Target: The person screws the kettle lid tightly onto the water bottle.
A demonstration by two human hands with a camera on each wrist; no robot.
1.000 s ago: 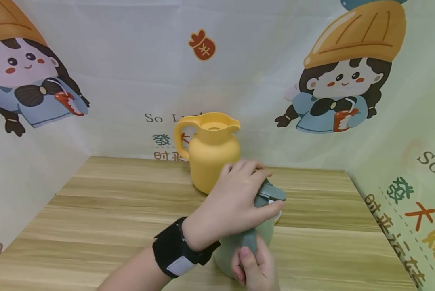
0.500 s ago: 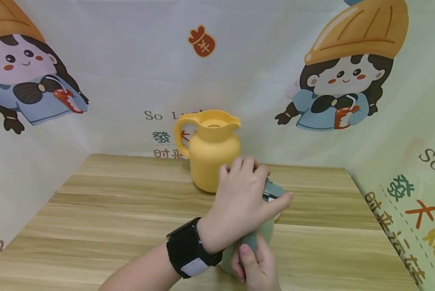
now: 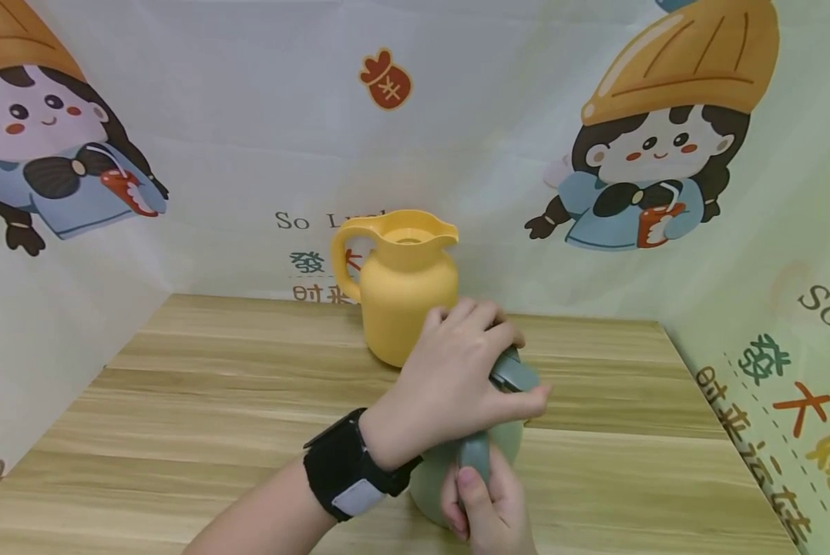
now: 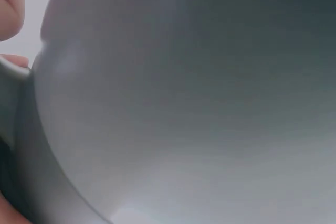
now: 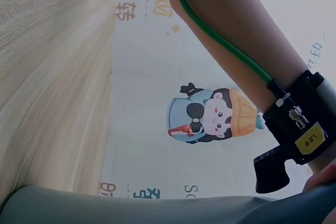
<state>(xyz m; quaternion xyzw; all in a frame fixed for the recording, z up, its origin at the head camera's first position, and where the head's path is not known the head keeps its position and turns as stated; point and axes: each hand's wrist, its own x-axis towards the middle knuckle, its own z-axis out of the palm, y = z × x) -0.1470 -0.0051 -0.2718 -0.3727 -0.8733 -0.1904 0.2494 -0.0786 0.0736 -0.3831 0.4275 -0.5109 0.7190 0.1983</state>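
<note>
A grey-green jug [image 3: 431, 493] stands upright on the wooden table near the front, largely covered by both hands in the head view. My left hand [image 3: 452, 378] lies over its top, fingers curled round the darker lid [image 3: 515, 374] and the thumb stretched along the near side. Below, my right hand [image 3: 491, 509] grips the jug's handle [image 3: 475, 459], thumb on the near face. The jug's rounded surface [image 4: 184, 103] fills most of the left wrist view. Along the bottom of the right wrist view runs its body [image 5: 131, 211].
Just behind the hands stands a yellow jug [image 3: 408, 293], its handle to the left and spout to the right. Printed cloth walls [image 3: 248, 116] enclose the wooden table [image 3: 199, 385] at the back and sides. A black band [image 3: 352, 466] wraps the left wrist.
My left hand swung to the right over the lid, then came back a little left. The lid has turned slightly, and the white part under its edge no longer shows. My right hand stayed put.
</note>
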